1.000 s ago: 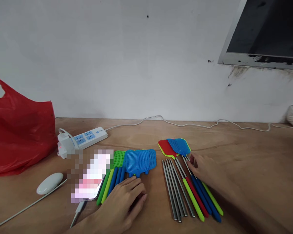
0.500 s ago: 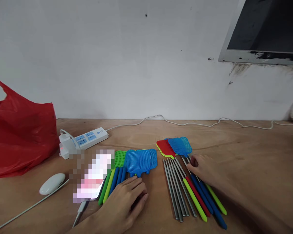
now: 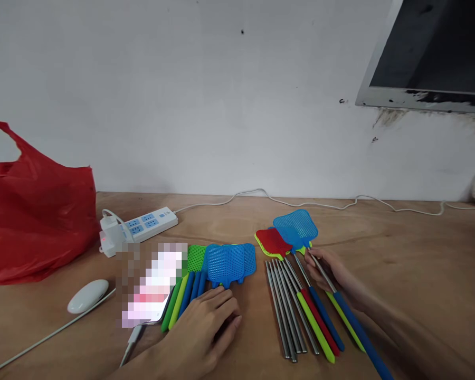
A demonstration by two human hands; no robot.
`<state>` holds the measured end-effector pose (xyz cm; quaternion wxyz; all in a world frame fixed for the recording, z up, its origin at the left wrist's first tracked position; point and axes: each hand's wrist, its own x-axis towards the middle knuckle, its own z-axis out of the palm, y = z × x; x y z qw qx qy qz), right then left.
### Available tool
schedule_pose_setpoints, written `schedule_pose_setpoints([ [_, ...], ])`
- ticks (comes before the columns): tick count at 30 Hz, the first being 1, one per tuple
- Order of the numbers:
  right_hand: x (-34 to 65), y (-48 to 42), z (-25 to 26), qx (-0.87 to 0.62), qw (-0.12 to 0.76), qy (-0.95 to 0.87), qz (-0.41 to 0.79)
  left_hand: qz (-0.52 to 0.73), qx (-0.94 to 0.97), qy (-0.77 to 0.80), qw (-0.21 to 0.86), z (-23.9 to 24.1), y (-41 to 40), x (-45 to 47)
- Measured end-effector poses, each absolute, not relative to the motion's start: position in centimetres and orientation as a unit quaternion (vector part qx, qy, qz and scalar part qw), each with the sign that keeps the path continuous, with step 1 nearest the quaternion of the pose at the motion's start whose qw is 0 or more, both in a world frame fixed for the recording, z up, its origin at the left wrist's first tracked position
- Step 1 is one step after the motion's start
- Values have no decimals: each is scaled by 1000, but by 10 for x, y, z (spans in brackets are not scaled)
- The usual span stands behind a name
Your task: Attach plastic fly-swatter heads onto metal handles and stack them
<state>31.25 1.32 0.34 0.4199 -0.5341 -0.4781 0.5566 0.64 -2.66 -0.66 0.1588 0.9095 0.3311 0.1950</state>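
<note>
One blue swatter (image 3: 340, 301) in our grasp, near the right of the wooden table (image 3: 411, 258).
Our right hand (image 3: 332, 269) pinches its steel shaft just below the mesh head, likely because that spot separates it from the other blue swatter (image 3: 325, 316); the forearm slants in from the near right. Steel tubes (image 3: 283, 311) lie side by side between our hands, presumably for order, well short of the table's far edge. Our left hand (image 3: 206, 327) rests palm down beside blue handles (image 3: 187, 293), fingers bent and close together; we cannot tell whether it grips anything.
</note>
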Motion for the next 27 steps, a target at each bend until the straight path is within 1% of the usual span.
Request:
schedule_pose_setpoints([
  [5, 301, 13, 1, -480, 401, -450, 638, 196, 910, 330, 159, -9, -26, 6],
  [7, 298, 10, 1, -452, 408, -428, 668, 196, 910, 331, 155, -9, -26, 7],
  [11, 296, 3, 2, -383, 470, -366, 706, 199, 910, 329, 158, -9, -25, 7],
  [14, 294, -1, 3, -382, 505, -328, 701, 212, 903, 329, 179, -6, -27, 7],
  [17, 289, -5, 5, -369, 514, -331, 700, 242, 881, 332, 236, 1, -31, 6],
  [22, 277, -14, 9, -342, 531, -369, 682, 304, 801, 388, 339, 6, -38, 4],
  [26, 271, -18, 6, -346, 526, -385, 675, 296, 738, 415, 442, -4, -39, 4],
  [27, 270, -18, 5, -347, 523, -388, 675, 287, 732, 421, 451, -8, -38, 4],
])
